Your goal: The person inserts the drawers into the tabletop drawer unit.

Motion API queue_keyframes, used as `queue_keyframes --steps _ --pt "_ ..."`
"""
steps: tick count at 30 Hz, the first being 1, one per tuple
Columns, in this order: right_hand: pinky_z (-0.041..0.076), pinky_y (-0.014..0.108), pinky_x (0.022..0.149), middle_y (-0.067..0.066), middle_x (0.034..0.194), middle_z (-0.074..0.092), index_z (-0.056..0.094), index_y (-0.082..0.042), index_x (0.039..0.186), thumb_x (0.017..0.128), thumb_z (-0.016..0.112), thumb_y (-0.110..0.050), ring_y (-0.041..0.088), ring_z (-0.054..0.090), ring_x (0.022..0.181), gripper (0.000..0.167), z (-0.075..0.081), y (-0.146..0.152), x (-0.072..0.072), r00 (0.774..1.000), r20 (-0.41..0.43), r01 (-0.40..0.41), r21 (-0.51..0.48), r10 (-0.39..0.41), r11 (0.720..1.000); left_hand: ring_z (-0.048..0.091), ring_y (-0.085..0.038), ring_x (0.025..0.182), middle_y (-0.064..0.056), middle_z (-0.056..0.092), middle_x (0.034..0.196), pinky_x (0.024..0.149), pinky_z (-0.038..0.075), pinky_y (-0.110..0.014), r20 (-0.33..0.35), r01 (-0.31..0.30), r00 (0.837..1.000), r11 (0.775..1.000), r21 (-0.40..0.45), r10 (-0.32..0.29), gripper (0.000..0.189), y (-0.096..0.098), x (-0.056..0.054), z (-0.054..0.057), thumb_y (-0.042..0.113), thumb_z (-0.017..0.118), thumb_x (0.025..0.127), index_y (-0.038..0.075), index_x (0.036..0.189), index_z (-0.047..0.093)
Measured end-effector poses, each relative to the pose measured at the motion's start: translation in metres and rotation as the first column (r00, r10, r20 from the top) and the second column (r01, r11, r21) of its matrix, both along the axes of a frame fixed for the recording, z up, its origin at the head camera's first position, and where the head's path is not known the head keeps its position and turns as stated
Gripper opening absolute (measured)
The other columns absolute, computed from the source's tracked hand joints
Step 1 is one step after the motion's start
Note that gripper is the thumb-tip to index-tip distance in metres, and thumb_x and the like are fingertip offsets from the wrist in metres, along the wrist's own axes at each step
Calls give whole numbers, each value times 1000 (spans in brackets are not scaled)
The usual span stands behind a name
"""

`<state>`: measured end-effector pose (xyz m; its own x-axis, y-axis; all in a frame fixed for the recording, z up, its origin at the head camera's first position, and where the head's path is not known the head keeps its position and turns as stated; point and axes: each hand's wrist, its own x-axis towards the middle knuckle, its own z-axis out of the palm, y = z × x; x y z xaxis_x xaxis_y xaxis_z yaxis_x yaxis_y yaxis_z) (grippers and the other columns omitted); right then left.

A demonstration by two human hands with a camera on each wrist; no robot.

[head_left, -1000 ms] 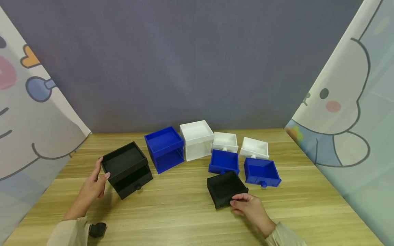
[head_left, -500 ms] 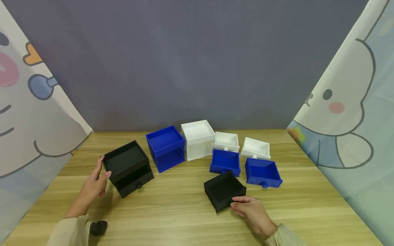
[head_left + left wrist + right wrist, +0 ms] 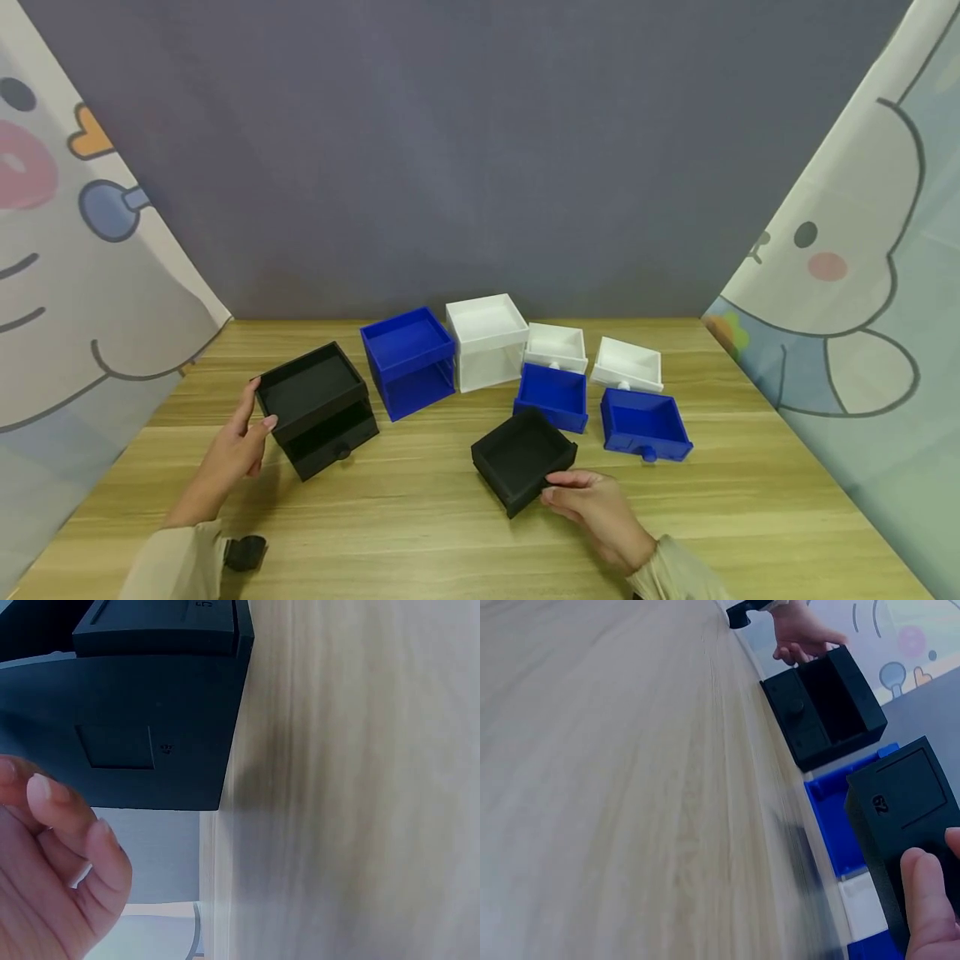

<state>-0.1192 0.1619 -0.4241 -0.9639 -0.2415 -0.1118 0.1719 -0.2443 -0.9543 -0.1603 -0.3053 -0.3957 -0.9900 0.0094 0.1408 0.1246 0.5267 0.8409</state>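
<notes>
In the head view my left hand [image 3: 231, 450] grips the left top edge of a black cabinet [image 3: 311, 387], index finger at the back corner and thumb at the front. The other fingers curl loosely beside its side wall [image 3: 150, 697] in the left wrist view. A black drawer with a knob [image 3: 342, 451] fills the cabinet's lower slot; the upper slot is hollow. My right hand [image 3: 596, 510] pinches a second black drawer [image 3: 521, 457] at its front, where the fingers hide the knob. This drawer is raised and tilted, with its shadow [image 3: 802, 855] on the wood in the right wrist view.
A blue cabinet [image 3: 408, 342] and a white cabinet [image 3: 487, 321] stand near the back, their slots without drawers. To their right lie two white drawers [image 3: 628, 362] and two blue drawers [image 3: 647, 417]. A grey backdrop [image 3: 480, 167] rises behind the wooden table [image 3: 405, 533].
My right hand has brought the black drawer leftward, away from the blue drawers, lifting and tilting it. My left hand keeps its hold on the cabinet. The head view has shifted slightly.
</notes>
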Motion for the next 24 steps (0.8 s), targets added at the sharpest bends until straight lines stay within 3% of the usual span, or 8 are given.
queue_keyframes --steps 7,24 --pt "53 27 78 7 87 69 67 9 103 85 62 11 14 68 82 19 9 -15 -3 996 90 -2 30 -1 1000 40 -17 36 1 38 44 43 42 -31 10 -11 1000 1000 -18 12 67 0 -2 1 19 39 104 11 155 -4" --pt "53 26 76 8 84 70 67 11 102 81 64 10 13 68 79 21 15 -49 -15 995 86 -55 19 53 998 37 -12 36 1 37 44 41 41 -32 0 -14 1000 1000 -15 14 66 1 -3 2 14 41 103 8 155 -1"
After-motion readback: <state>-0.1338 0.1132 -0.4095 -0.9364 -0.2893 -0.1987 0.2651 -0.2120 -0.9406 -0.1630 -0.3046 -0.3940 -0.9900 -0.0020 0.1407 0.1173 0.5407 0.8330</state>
